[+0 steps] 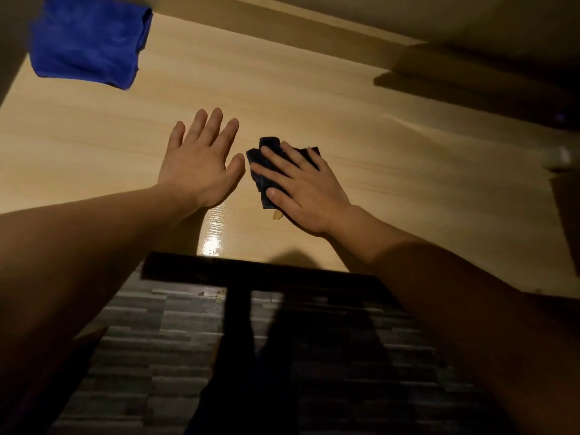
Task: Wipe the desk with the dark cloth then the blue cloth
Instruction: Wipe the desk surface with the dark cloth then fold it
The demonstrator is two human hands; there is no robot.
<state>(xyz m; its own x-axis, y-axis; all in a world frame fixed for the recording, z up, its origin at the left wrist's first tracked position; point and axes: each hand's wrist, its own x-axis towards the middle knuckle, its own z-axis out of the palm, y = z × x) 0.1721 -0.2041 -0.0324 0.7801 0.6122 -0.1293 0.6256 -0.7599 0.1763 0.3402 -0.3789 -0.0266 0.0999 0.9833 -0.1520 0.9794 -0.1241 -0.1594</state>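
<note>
A light wooden desk fills the upper half of the head view. My right hand lies flat on a small dark cloth near the desk's middle, fingers spread over it and pressing it to the wood; most of the cloth is hidden under the palm. Just left of it, my left hand rests flat on the bare desk with fingers apart and nothing in it. A folded blue cloth lies at the far left corner of the desk, well away from both hands.
A dark chair back stands against the desk's front edge below my hands, over a grey patterned floor. A shadowed shelf or box sits at the far right. A small pale scrap lies beside my right wrist.
</note>
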